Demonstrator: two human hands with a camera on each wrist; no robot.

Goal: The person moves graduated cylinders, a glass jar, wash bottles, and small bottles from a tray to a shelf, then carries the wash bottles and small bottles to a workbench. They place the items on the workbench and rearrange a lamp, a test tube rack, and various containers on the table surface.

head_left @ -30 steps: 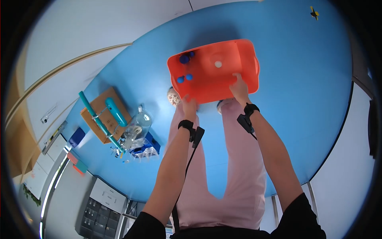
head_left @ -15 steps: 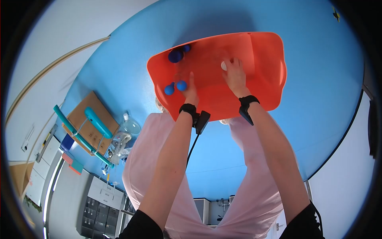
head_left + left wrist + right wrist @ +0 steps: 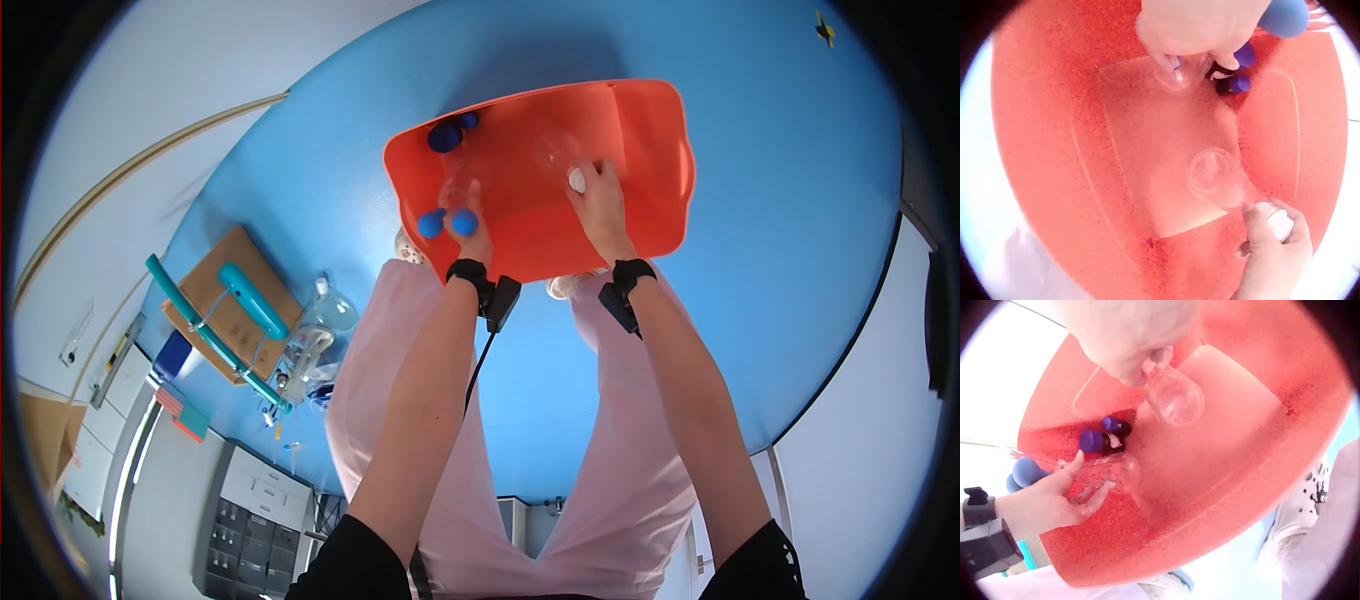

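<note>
left hand [image 3: 472, 238] is down inside the orange tub [image 3: 650, 130], fingers curled round a small clear glass bottle [image 3: 1110, 470] lying on its side on the tub floor, thumb sticking out toward the purple-capped bottles [image 3: 1092, 441]. those two dark little bottles lie side by side just past the thumb, near the tub's far corner. two blue bulbs [image 3: 432, 224] sit right beside the left hand against the tub's wall.

right hand [image 3: 603, 200] is in the tub too, well apart from the left. its fingers and thumb pinch the neck end of a clear flask [image 3: 1215, 178], right at the white cap [image 3: 1280, 223]. the flask is tilted with its round body pointing toward the middle of the tub, but i can't tell if the body touches the bottom or hangs just above it.

both wrists have black straps with a little camera box on them. the tub is on a big blue surface [image 3: 780, 250], just in front of the person's pink trouser legs and shoes. off to the person's left on that surface there's a cardboard box [image 3: 215, 290] with a teal tool [image 3: 252, 300] on top, and a big clear glass jug [image 3: 325, 315] just beside the box with some small stuff around it that's too small to make out.
</note>
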